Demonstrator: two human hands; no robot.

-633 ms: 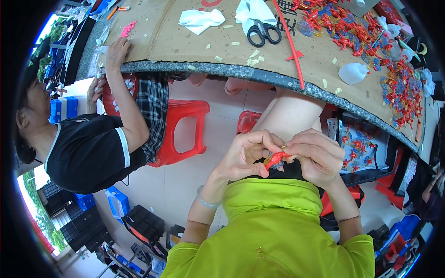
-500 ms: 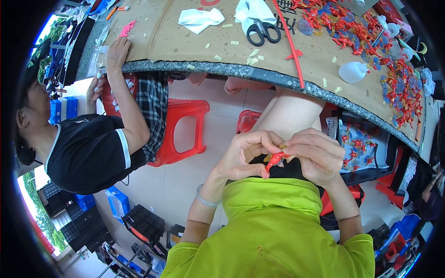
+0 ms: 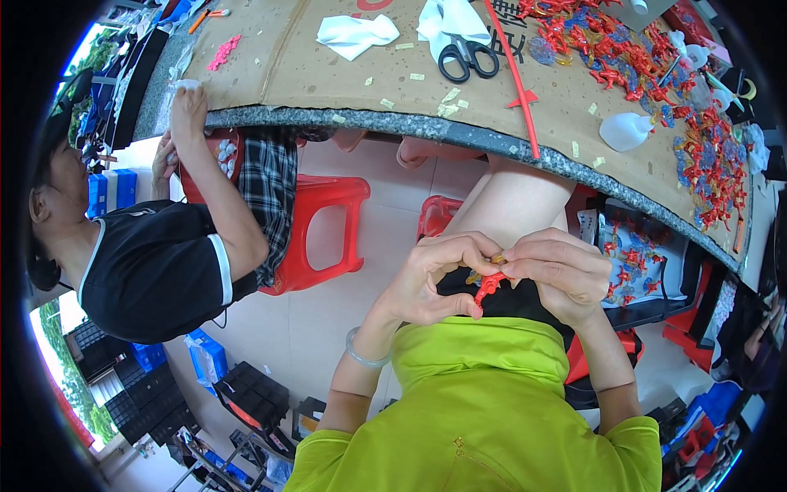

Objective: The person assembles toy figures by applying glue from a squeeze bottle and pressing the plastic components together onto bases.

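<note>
Just off the table's [image 3: 410,127] near edge, the left hand [image 3: 428,279] and right hand [image 3: 562,275] pinch one red toy [image 3: 489,289], probably steadying its smallness (similar heaped toys [image 3: 711,160] cover the table's right).

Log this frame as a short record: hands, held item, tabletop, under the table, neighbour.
left hand: thumb at lower end of small red piece
right hand: fingertips pinched at its upper end
held over: the lap, clear of the tabletop
tabletop: cardboard with black-handled scissors, white cloths, red rod, white bottle
tabletop right: heap of red, blue and amber pieces
under tabletop, right: similar pieces
neighbour, left: one hand at table edge, near pink pieces
</note>
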